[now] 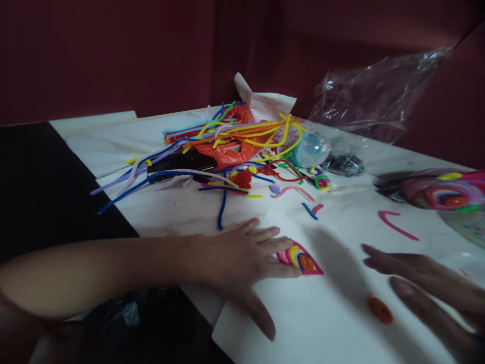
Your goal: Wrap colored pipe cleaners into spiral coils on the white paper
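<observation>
Disc of orange clay-like material [380, 310] lies nearest your parted right hand [447, 285], beyond the pointed tip of the pink-edged multicoloured teardrop [304, 261] partly under your wide-spread left hand [242, 258].

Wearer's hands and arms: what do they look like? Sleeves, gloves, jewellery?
Left hand: five slim, ungloved fingers, no visible rings. Left forearm: slender, sleeveless as far as clearly seen, no watch or bracelet. Right hand: blurred, ungloved; its sleeve can't be judged.

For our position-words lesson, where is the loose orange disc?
In the head view, the loose orange disc lies at lower right, beside the right hand.
</observation>
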